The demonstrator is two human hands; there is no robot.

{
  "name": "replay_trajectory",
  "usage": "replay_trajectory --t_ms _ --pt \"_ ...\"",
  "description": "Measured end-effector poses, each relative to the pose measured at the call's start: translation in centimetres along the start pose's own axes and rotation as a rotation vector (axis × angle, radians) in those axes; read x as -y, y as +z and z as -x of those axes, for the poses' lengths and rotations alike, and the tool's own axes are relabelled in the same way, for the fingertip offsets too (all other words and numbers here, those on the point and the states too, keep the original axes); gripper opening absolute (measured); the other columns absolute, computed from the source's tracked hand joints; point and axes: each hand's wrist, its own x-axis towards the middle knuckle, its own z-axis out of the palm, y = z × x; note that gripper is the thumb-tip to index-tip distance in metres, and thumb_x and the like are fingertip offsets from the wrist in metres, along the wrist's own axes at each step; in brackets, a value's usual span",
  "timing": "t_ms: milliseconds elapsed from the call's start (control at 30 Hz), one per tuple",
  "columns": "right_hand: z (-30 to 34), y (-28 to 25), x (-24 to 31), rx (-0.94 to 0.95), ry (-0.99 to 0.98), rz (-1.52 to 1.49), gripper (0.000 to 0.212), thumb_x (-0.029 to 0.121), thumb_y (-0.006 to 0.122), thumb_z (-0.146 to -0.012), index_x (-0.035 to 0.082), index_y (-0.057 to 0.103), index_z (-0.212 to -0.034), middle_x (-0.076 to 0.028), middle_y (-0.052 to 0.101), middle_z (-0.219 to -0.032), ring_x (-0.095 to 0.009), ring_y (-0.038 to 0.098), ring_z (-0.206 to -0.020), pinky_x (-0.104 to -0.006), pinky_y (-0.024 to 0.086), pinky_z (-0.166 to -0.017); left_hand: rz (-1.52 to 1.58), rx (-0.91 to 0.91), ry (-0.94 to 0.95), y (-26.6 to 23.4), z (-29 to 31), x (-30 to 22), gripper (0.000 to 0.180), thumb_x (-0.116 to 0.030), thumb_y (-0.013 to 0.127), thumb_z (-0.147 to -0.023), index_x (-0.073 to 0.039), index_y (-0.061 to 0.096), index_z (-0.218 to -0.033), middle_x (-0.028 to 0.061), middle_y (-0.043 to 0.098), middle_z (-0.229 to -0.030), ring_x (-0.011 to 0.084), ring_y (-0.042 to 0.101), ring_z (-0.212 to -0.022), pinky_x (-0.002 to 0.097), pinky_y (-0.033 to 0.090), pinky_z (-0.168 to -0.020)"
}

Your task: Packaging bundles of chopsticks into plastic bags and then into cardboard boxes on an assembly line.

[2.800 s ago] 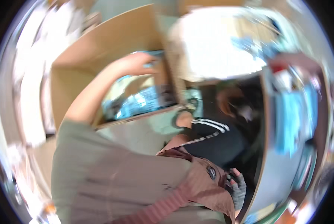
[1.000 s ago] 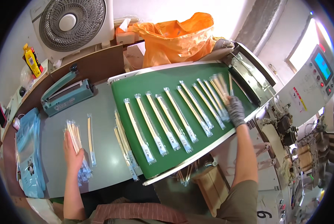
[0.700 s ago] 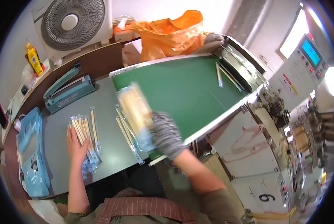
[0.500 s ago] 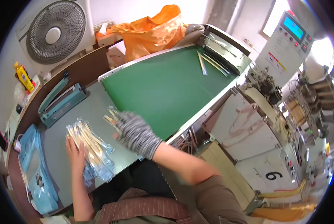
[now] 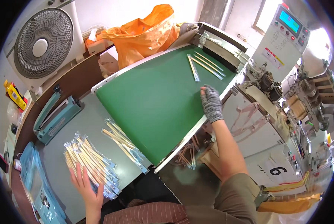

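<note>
My bare left hand (image 5: 88, 188) lies with fingers spread against the near left side of a pile of wrapped chopsticks (image 5: 90, 158) on the grey table. The chopsticks are pale wood in clear and blue sleeves. A smaller bunch of wrapped chopsticks (image 5: 124, 143) lies to the right of the pile, along the belt's edge. My right hand (image 5: 212, 104), in a grey striped fingerless glove, is over the right side of the green belt (image 5: 152, 97). Its visible fingertips stand apart and nothing shows in it; the other fingers are partly hidden. Beyond it, a wrapped pair (image 5: 193, 69) and further chopsticks (image 5: 208, 67) lie on the belt.
A teal bar sealer (image 5: 57, 115) stands at the table's left, with blue plastic bags (image 5: 34, 175) in front of it. Behind the belt are an orange sack (image 5: 144, 37) and a fan (image 5: 44, 43). A machine with a control panel (image 5: 286, 33) stands on the right.
My right hand has left the smaller bunch on the table and moved right and away over the belt. My left hand has slid toward me, its fingers more spread. The view has shifted slightly.
</note>
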Motion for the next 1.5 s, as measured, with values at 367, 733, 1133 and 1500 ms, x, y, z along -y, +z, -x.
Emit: replay_trajectory --t_ms 367,733,1133,1500 --pt "-12.3 3.4 -19.4 0.053 0.183 0.223 0.027 0.025 0.055 -0.083 0.010 0.059 -0.105 -0.016 0.062 -0.099 -0.029 0.059 -0.094 -0.0350 0.044 -0.085 -0.061 -0.448 -0.362 -3.4 0.5 10.0 0.036 -0.012 0.038 -0.093 0.000 0.041 -0.127 0.0119 0.038 -0.135 0.0267 0.030 -0.128 0.0375 0.020 -0.106" --pt "-10.0 2.1 7.3 0.551 0.407 -0.871 0.016 0.019 0.060 -0.084 0.005 0.060 -0.093 0.002 0.057 -0.068 -0.007 0.051 -0.055 -0.0188 0.041 -0.050 0.647 -0.396 -0.518 -6.9 -3.1 3.7 0.027 -0.011 0.044 -0.090 0.001 0.052 -0.113 0.0096 0.054 -0.115 0.0184 0.049 -0.108 0.0296 0.033 -0.096" --pt "13.6 -6.6 25.2 0.997 0.529 -1.316 0.016 0.010 0.059 -0.083 0.001 0.057 -0.096 -0.003 0.059 -0.077 -0.008 0.056 -0.068 -0.0212 0.046 -0.060 1.547 0.305 -0.316 -1.5 -13.6 -4.9 0.025 -0.023 0.052 -0.090 0.001 0.060 -0.088 0.0068 0.062 -0.072 0.0067 0.051 -0.055 0.0183 0.038 -0.050" --pt "4.9 -7.6 24.8 0.812 0.335 -1.213 0.031 0.029 0.054 -0.088 0.002 0.063 -0.100 0.002 0.051 -0.067 -0.003 0.040 -0.051 -0.0158 0.029 -0.045 1.406 0.627 -0.084 -2.9 -6.4 -6.8 0.021 -0.018 0.056 -0.088 0.002 0.061 -0.086 0.0044 0.061 -0.065 0.0051 0.051 -0.053 0.0190 0.041 -0.048"
